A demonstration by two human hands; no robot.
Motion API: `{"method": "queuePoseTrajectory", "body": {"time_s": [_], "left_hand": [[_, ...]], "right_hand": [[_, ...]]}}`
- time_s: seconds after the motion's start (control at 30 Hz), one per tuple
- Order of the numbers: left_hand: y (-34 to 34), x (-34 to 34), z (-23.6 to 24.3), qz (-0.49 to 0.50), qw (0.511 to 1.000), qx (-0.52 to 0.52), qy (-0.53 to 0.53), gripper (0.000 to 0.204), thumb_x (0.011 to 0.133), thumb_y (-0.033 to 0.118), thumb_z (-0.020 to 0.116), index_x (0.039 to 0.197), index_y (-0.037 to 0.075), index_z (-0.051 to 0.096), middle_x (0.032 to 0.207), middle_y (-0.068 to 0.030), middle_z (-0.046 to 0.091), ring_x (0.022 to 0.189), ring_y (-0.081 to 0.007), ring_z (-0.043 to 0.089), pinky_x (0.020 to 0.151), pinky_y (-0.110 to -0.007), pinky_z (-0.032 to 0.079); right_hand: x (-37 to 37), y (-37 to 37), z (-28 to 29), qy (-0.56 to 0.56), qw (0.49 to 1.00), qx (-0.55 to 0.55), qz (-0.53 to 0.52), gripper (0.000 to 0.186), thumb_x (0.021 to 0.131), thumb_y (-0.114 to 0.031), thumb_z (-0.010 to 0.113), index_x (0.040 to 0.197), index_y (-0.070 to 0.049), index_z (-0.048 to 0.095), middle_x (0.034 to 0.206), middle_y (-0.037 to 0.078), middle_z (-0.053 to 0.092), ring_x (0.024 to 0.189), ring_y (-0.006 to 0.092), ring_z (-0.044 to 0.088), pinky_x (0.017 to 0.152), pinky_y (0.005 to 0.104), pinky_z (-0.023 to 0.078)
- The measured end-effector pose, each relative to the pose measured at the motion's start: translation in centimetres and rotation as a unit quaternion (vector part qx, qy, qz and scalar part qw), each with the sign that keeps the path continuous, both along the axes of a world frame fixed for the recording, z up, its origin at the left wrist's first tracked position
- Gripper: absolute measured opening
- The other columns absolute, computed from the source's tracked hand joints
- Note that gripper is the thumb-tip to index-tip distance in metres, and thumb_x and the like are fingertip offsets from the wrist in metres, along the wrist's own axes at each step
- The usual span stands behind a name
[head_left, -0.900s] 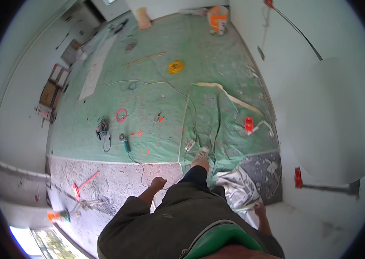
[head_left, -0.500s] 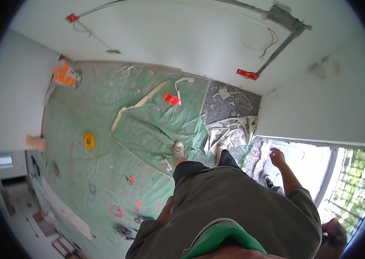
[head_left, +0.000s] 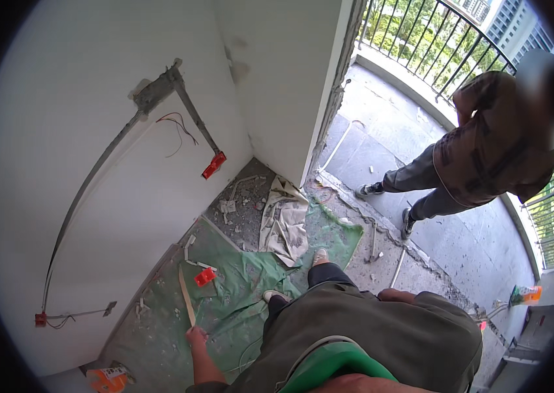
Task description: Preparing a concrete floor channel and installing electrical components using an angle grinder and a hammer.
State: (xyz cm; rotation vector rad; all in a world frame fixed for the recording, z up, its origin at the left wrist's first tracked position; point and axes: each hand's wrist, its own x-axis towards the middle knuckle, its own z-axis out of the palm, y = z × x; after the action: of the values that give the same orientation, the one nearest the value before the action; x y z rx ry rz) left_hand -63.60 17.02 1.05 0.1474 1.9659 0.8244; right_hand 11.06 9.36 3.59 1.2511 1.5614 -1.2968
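Note:
My left hand (head_left: 196, 336) hangs low over the green floor sheet (head_left: 237, 278), its fingers loosely curled and nothing visible in them. In the picture it overlaps the near end of a long tan strip (head_left: 186, 296); whether it touches the strip I cannot tell. Close by on the sheet lies a red double wall box (head_left: 205, 276), with white pipe pieces (head_left: 189, 250) beside it. My right hand (head_left: 397, 296) is at my right side, partly covered by my dark shirt, and its fingers are mostly hidden.
A crumpled pale cloth (head_left: 285, 221) and rubble lie in the corner ahead. Another person (head_left: 486, 144) stands on the balcony to the right, before a railing (head_left: 440, 39). Red wall boxes (head_left: 213, 165) sit in the left wall. An orange-and-white bag (head_left: 108, 378) stands lower left.
My view has swung right, bringing the balcony and the standing person into sight. The left hand has come forward from beside my body; the right has drawn back against it.

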Motion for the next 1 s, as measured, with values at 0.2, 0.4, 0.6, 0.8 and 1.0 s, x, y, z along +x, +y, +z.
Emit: {"method": "queuePoseTrajectory", "body": {"time_s": [0.2, 0.4, 0.6, 0.8, 1.0], "left_hand": [[17.4, 13.5, 2.8, -0.151, 0.985, 0.084, 0.005, 0.012, 0.084, 0.016, 0.052, 0.082, 0.005, 0.054, 0.068, -0.0037, 0.054, 0.055, -0.0124, 0.053, 0.039, -0.027, 0.043], [27.2, 36.0, 3.3, -0.55, 0.807, 0.173, 0.125, 0.02, 0.083, 0.021, 0.058, 0.09, 0.003, 0.06, 0.07, -0.0062, 0.06, 0.062, -0.0152, 0.058, 0.058, -0.032, 0.049], [28.1, 52.2, 5.1, -0.727, 0.631, 0.246, 0.114, 0.024, 0.08, 0.025, 0.061, 0.094, 0.005, 0.063, 0.085, -0.0124, 0.066, 0.079, -0.0272, 0.063, 0.07, -0.035, 0.049], [26.8, 54.7, 0.7, -0.78, 0.591, 0.167, 0.118, 0.023, 0.08, 0.022, 0.061, 0.09, 0.002, 0.063, 0.079, -0.0113, 0.065, 0.073, -0.0224, 0.063, 0.068, -0.034, 0.049], [27.4, 51.1, -3.0, -0.873, 0.451, -0.11, 0.149, 0.024, 0.081, 0.025, 0.062, 0.088, 0.002, 0.065, 0.071, -0.0082, 0.064, 0.063, -0.0173, 0.061, 0.061, -0.031, 0.049]], "right_hand": [[2.0, -2.6, 0.1, -0.04, 0.934, 0.061, -0.349, 0.034, 0.081, -0.02, 0.053, 0.112, -0.008, 0.061, 0.1, 0.012, 0.065, 0.087, 0.0255, 0.063, 0.078, 0.0384, 0.05], [8.4, -4.6, -1.2, 0.056, 0.695, 0.067, -0.714, 0.036, 0.077, -0.021, 0.061, 0.108, -0.002, 0.061, 0.082, 0.013, 0.067, 0.07, 0.0182, 0.065, 0.065, 0.0335, 0.052], [11.5, -11.2, -3.3, -0.043, 0.672, 0.081, -0.735, 0.033, 0.079, -0.016, 0.062, 0.107, 0.0, 0.058, 0.084, 0.01, 0.063, 0.067, 0.016, 0.062, 0.051, 0.0276, 0.048], [7.1, -16.7, -4.2, -0.157, 0.706, 0.121, -0.679, 0.037, 0.074, -0.027, 0.061, 0.105, -0.007, 0.064, 0.107, 0.016, 0.062, 0.102, 0.0306, 0.058, 0.089, 0.0383, 0.045], [-3.8, -20.5, -4.6, -0.169, 0.527, 0.108, -0.826, 0.037, 0.072, -0.026, 0.06, 0.102, -0.005, 0.065, 0.102, 0.017, 0.063, 0.099, 0.03, 0.059, 0.087, 0.037, 0.046]]}}
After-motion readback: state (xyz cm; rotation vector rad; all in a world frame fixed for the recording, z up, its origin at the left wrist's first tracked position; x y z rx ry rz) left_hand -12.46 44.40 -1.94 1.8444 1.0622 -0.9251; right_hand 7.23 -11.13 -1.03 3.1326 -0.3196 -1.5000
